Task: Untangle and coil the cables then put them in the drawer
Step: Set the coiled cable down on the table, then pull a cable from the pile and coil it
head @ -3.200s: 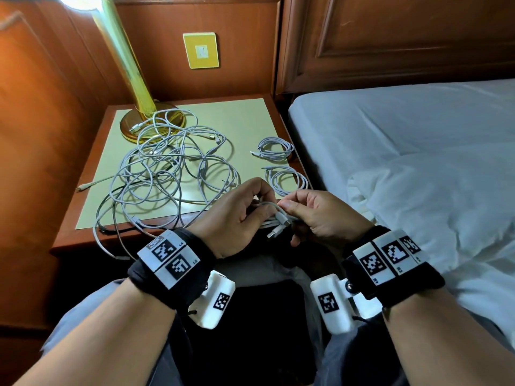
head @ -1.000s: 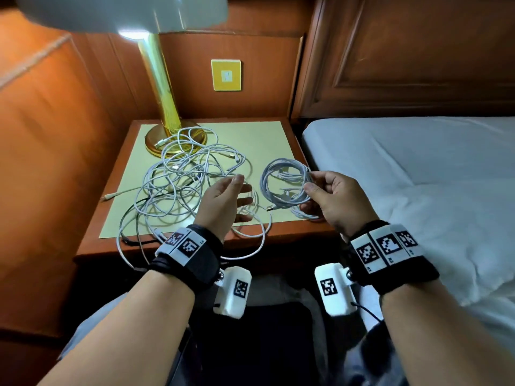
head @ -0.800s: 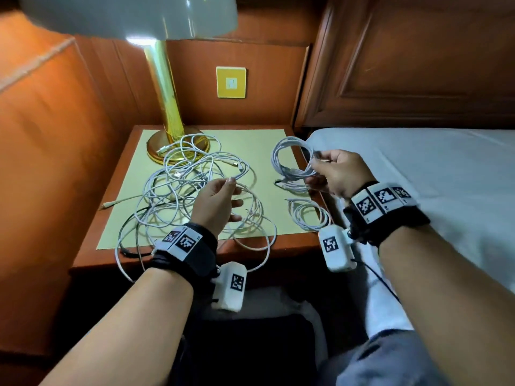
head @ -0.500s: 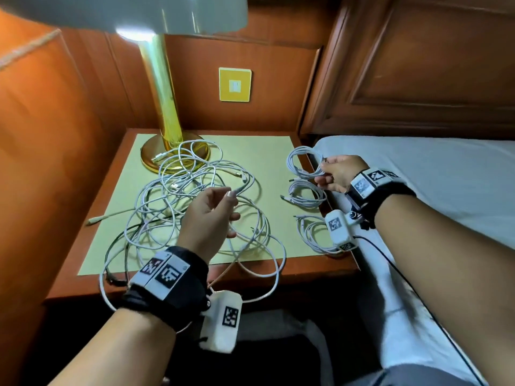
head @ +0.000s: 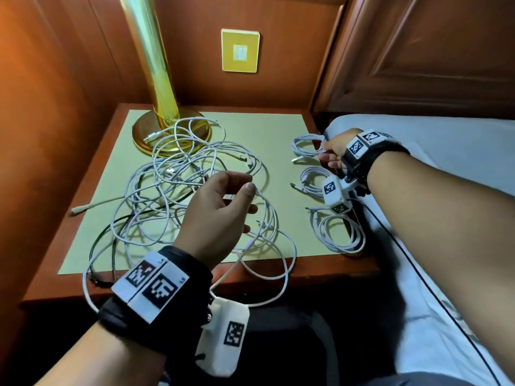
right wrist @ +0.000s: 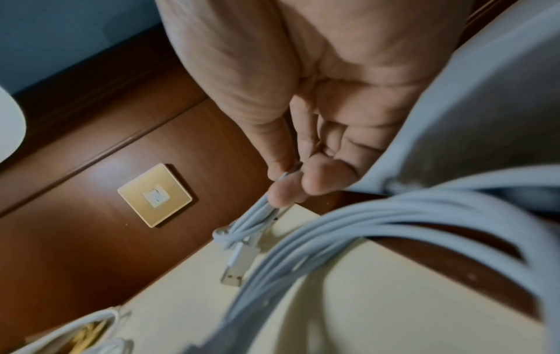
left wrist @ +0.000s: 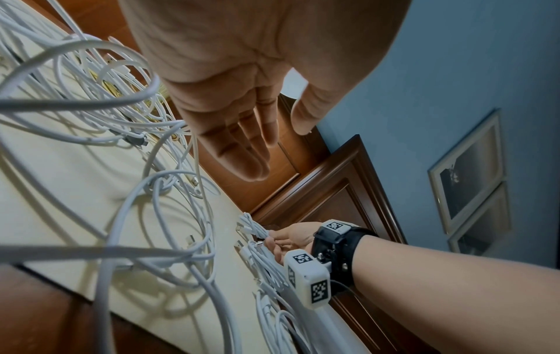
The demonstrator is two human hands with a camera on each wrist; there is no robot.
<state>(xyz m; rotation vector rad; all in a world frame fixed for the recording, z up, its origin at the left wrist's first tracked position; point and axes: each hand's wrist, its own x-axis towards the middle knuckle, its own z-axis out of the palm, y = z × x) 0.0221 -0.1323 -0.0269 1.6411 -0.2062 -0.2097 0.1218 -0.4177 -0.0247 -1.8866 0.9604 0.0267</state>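
Note:
A tangle of white cables (head: 178, 188) (left wrist: 100, 134) sprawls over the nightstand (head: 267, 277), some loops hanging over its front edge. My left hand (head: 220, 210) (left wrist: 242, 134) hovers above the tangle, fingers relaxed and holding nothing. Along the right edge lie three coiled white cables: the far coil (head: 306, 146) (right wrist: 242, 230), a middle coil (head: 312, 181) and a near coil (head: 338, 232). My right hand (head: 333, 151) (right wrist: 291, 184) pinches the far coil between thumb and fingertips, the coil resting on the top.
A brass lamp (head: 156, 79) stands at the back left, its base under the tangle. A yellow wall switch (head: 240, 50) sits behind. The bed (head: 459, 168) adjoins the nightstand on the right. No drawer shows in any view.
My right hand carried the freshly wound coil from my lap to the far right edge of the nightstand and lowered it there. My left hand let go and moved over the tangle.

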